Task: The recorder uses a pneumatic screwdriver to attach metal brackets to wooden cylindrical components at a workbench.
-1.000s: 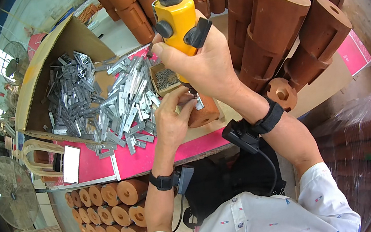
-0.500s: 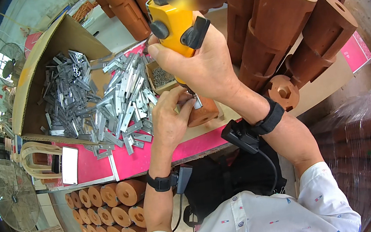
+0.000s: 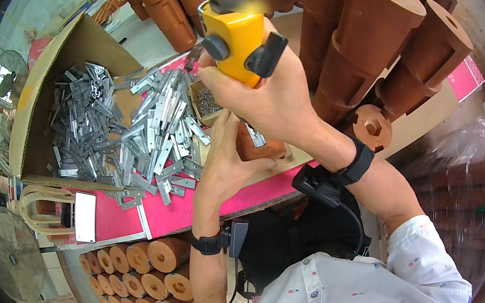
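Observation:
My right hand is wrapped round a yellow power screwdriver with black knobs, held upright over the work. Its lower end is hidden behind that hand. Below it, a brown wooden cylinder lies on the table with a small metal plate on its top face. My left hand grips the cylinder's left side, thumb along the near side and fingers along the far side. Just beyond the left fingers is a small open box of screws. Loose metal plates are heaped to the left.
A cardboard box on its side holds more metal plates. Brown wooden cylinders stand stacked at the right; others lie piled below the table. A white-screened phone rests at the table's left edge, by a fan.
My left fingers have left the metal plate and spread round the cylinder, the thumb now along its near side. The screwdriver and right hand have shifted slightly right and nearer.

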Motion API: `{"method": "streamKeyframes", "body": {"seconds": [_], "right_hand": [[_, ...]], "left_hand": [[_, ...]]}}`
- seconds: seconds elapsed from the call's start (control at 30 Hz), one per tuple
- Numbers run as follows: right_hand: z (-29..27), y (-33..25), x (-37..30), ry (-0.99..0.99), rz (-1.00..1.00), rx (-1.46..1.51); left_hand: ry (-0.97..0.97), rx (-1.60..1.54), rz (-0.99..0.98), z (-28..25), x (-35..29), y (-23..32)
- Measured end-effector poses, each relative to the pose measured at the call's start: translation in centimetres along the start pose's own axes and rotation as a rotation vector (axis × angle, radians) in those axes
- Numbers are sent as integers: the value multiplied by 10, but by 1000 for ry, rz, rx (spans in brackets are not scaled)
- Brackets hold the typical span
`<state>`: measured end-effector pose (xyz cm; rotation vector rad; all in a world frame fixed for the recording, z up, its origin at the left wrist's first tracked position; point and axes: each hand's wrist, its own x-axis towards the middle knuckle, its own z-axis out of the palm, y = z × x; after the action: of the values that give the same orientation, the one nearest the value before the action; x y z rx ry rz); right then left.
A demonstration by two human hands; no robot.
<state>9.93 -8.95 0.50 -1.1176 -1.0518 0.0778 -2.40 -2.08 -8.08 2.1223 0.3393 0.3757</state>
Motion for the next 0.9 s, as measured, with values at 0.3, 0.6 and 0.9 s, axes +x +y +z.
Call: {"method": "streamKeyframes", "body": {"seconds": [0.3,0.6,0.9], "right_hand": [[-5,0,-4,-30,56,12],[-7,4,-7,-22,144,8],[-6,11,-4,-53,-2,3]], "left_hand": [[79,-2,62,2,1,1],[93,32,71,2,4,0],[82,18,48,3,3,1]]}}
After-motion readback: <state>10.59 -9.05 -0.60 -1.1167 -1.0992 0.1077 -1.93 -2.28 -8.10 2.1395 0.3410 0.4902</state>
